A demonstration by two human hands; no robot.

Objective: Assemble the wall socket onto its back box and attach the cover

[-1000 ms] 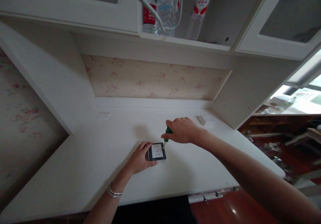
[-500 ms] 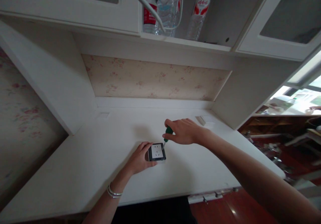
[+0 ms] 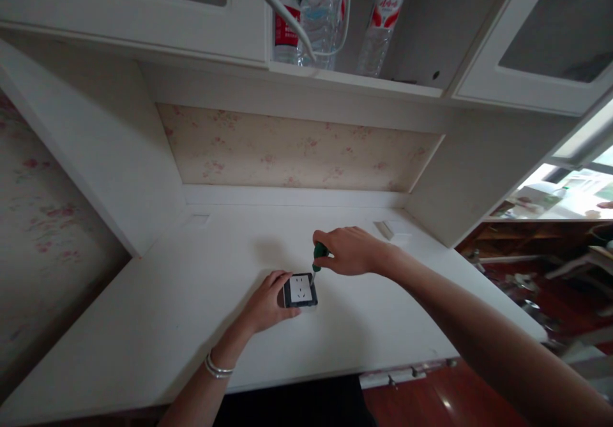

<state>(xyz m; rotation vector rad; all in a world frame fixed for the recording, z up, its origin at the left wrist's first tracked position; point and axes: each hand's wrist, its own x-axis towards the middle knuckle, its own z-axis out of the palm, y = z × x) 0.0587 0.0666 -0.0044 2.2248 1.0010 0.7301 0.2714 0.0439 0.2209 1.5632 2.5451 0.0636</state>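
A wall socket (image 3: 301, 288) with a white face and a dark frame sits on the white tabletop (image 3: 230, 242). My left hand (image 3: 271, 299) grips it from the left, fingers on the far edge and thumb on the near edge. In my right hand (image 3: 352, 250) is a screwdriver (image 3: 320, 256) with a green handle, fingers closed round it. The screwdriver slants down, its metal shaft meeting the socket's right edge. Whether the tip sits in a screw is too small to tell.
A small white piece (image 3: 390, 228) lies at the back right of the tabletop. Overhead, a cabinet shelf (image 3: 354, 79) holds plastic bottles (image 3: 380, 31), and a white cable (image 3: 282, 12) hangs in front. Side panels bound the tabletop left and right.
My right hand has turned slightly on the screwdriver, its fingers and the green handle shifting a little to the left. The left hand and the socket stay in place.
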